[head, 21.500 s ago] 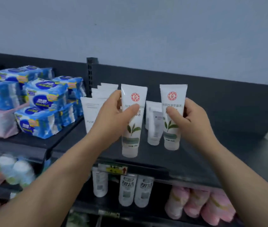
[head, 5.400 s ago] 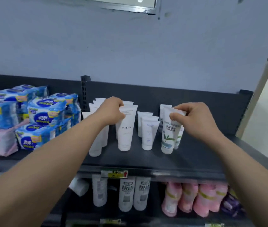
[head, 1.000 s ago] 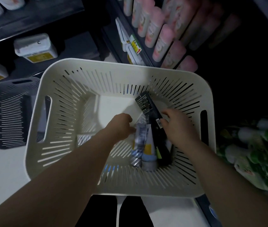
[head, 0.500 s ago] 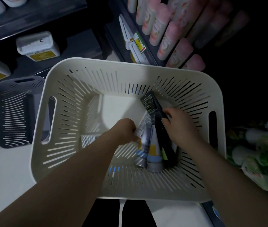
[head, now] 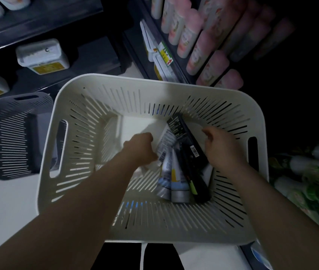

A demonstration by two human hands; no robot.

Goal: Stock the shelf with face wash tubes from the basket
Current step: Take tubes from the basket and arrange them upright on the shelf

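Observation:
A white slotted basket (head: pixel 88 106) stands on the floor below me. In its right half lie several face wash tubes: a black tube (head: pixel 187 151) on top, a grey-white tube (head: pixel 167 143) with a barcode, and a blue-and-yellow tube (head: pixel 176 178). My left hand (head: pixel 141 147) is down in the basket, its fingers curled at the left edge of the grey-white tube. My right hand (head: pixel 221 151) sits against the right side of the black tube, fingers curled and hidden from me.
A grey slotted basket (head: pixel 18 133) stands to the left of the white one. Dark shelves rise behind, with pink bottles (head: pixel 199 41) at the upper right and white tubs (head: pixel 41 55) at the upper left. Green and white packs (head: pixel 314 182) lie at the right.
Earlier both hands stood tubes on the top shelf; now they are down in the basket. Over the last second my right hand has slid from the black tube's top to its right side.

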